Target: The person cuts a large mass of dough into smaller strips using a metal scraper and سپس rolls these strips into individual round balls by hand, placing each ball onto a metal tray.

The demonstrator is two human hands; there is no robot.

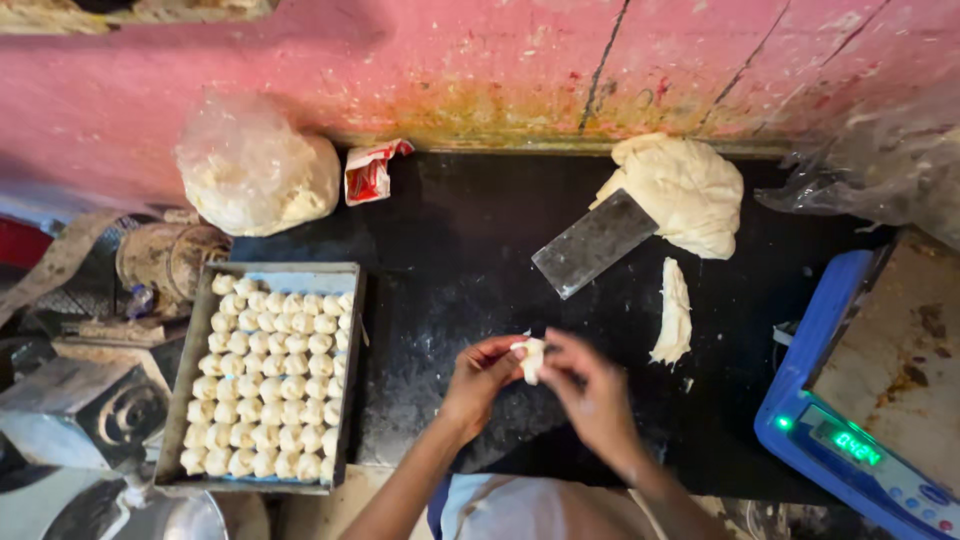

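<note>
The tabletop is black with pale flour dust. The dough lump, the dough strip and the dough balls in the grey tray are cream-white. The scraper is grey metal. The wall is pink with dark cracks. The scale is blue with green digits.

Both hands, the left hand and the right hand, are pinching a small dough piece between their fingertips over the near edge of the black surface. A tray of dough balls is sitting to the left. A large dough mound is lying far right, touching a metal scraper, with a dough strip near it and a blue scale glowing at the right edge.
</note>
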